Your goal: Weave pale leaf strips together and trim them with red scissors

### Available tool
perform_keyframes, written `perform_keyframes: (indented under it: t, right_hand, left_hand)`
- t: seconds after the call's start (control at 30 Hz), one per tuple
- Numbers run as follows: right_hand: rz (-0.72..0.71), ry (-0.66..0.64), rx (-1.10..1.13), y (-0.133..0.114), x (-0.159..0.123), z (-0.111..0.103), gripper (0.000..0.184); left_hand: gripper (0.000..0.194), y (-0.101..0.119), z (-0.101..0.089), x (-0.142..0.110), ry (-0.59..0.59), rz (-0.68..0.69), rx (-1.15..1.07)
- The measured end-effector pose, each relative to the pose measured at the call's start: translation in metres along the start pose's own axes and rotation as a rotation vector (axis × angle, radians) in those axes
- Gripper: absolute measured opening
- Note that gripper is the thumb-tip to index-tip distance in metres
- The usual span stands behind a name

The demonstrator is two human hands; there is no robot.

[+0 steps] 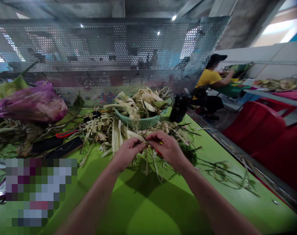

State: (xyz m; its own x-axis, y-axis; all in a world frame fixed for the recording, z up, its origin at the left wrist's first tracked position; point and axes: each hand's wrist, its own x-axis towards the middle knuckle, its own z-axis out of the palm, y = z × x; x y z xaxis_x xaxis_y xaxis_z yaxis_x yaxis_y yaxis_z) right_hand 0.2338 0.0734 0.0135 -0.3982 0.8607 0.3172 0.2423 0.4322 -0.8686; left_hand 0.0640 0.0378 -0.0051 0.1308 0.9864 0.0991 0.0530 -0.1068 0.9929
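Head view — we pinch thin corn-husk strip (146, 161) between left hand (126, 151) and right hand (168, 150); piece looks unfinished — more husks (152, 96) fill far green basket (148, 122).

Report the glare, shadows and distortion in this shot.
Head view: glare whitens the bright opening at upper right; head view: shadow darkens the green tabletop below the left hand and right hand; head view: red chair looks stretched, wide-angle.
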Motion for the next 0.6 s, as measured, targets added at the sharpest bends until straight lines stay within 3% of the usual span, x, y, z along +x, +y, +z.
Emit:
perform_keyframes:
  t: [0.1, 0.27, 0.6]
  right_hand:
    - [0.039, -0.012, 0.046, -0.001, 0.0, 0.0, 0.013]
    - [0.146, -0.139, 0.151, 0.001, 0.001, -0.001, 0.021]
    - [0.093, 0.06, 0.145, 0.01, 0.002, 0.008, 0.019]
  left_hand:
    - [0.024, 0.001, -0.001, -0.001, -0.008, -0.007, 0.02]
    - [0.02, -0.001, 0.004, 0.0, -0.076, 0.053, 0.103]
    - [0.016, 0.0, 0.015, -0.003, -0.097, -0.012, 0.086]
